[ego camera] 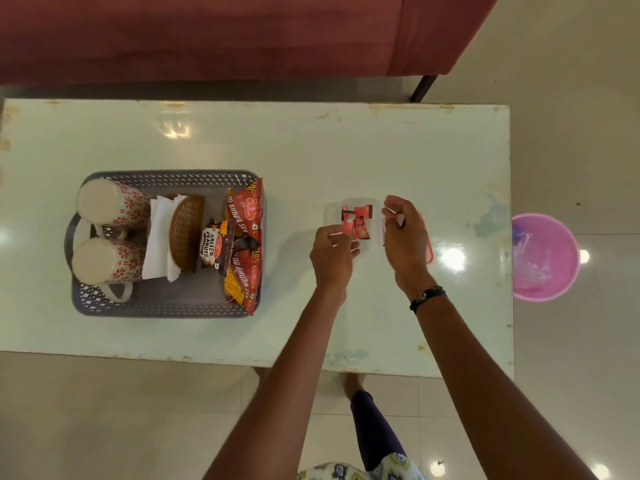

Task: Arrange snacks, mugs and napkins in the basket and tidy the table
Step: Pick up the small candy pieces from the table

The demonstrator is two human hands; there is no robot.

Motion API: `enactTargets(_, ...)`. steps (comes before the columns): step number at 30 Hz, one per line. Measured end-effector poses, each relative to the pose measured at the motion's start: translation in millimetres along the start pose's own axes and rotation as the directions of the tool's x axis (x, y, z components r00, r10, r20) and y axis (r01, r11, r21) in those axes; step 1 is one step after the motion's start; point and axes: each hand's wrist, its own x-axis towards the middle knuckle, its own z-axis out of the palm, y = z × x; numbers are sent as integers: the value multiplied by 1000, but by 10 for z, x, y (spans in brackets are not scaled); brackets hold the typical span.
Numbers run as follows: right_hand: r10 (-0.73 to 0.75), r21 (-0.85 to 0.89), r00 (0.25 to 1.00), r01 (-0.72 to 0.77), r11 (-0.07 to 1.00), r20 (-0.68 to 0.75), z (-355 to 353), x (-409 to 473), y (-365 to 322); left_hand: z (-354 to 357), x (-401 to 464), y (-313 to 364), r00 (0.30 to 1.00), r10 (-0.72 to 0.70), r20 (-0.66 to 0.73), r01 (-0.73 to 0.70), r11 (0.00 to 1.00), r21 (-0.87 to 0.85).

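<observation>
Left hand (pixel 333 252), fingers curled, pinches a red snack sachet (pixel 347 226) above a clear plastic container (pixel 374 206) on the worktop (pixel 346 150). Right hand (pixel 405 233), loosely curled, grips the container's red-rimmed lid (pixel 429 251). The grey basket (pixel 166 308), well apart, holds two mugs (pixel 110 206), napkins (pixel 157 237) and snack packets (pixel 244 216).

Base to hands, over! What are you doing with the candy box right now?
Left hand grip on a red candy packet at the clear box. Right hand pinching the lid. Basket already packed. Nothing in the way.
</observation>
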Motion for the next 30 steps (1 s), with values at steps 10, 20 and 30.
enactTargets(10,-104,-125,993,96,987,-62,-7,-3,50,-91,-31,-35,1000,-8,-13,9,998,57)
enactTargets(20,44,-543,998,-59,837,-41,-266,106,630,-62,30,-100,993,92,-74,-70,965,254)
enactTargets(30,-72,-522,997,58,851,-7,-288,135,390,-53,65,-68,996,85,-20,-74,946,315)
